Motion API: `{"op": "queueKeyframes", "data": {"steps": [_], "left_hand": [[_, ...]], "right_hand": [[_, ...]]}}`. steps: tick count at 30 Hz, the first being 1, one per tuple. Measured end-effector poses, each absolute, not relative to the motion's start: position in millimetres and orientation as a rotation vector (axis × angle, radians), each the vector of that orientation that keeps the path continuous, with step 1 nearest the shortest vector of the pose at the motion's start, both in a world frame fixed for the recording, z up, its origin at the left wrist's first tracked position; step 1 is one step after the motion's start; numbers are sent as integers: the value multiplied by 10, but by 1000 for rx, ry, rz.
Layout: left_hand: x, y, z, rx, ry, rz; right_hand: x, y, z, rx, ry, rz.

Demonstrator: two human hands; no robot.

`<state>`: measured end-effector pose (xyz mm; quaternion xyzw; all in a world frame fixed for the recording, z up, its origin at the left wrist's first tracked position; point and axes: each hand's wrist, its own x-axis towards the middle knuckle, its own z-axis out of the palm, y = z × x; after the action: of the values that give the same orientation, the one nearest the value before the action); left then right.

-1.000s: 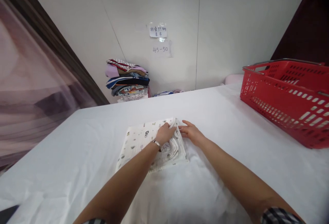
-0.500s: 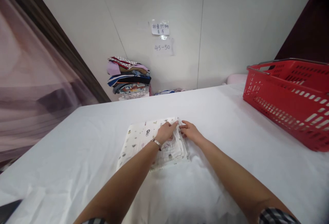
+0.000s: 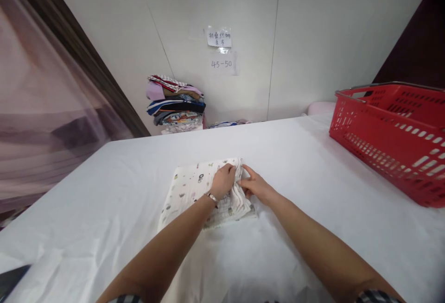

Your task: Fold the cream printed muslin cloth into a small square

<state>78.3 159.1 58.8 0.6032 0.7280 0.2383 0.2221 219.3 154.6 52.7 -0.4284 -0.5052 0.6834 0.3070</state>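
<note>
A folded white cloth (image 3: 190, 187) with small printed figures lies on the white-covered table, its layers bunched and raised along the right side. My left hand (image 3: 223, 182), with a bracelet at the wrist, rests on top of it, fingers curled around the raised edge. From the right, my right hand (image 3: 257, 186) holds the same layered edge, thumb against the fold and index finger stretched along its far end. The fingertips of both hands are partly hidden by the cloth.
A red plastic basket (image 3: 389, 141) stands at the right of the white table cover (image 3: 121, 192). Beyond the far edge is a stack of folded fabrics (image 3: 176, 104). Sheer curtain (image 3: 52, 127) hangs on the left. A dark flat object (image 3: 12, 280) lies at the near left.
The cloth's right edge has been lifted and bunched up. My left hand has curled in and shifted slightly left; my right thumb has moved in against the fold.
</note>
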Motion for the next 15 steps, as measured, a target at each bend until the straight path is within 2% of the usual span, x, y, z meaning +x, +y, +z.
{"op": "queueKeyframes", "data": {"steps": [7,15], "left_hand": [[860,1485,576,1776,1979,657],[785,1338,585,1811,1781,706]], "right_hand": [[2236,1514,420,-1299,-1411,1687],[2341,1366,533,-1227,-1428,1923]]}}
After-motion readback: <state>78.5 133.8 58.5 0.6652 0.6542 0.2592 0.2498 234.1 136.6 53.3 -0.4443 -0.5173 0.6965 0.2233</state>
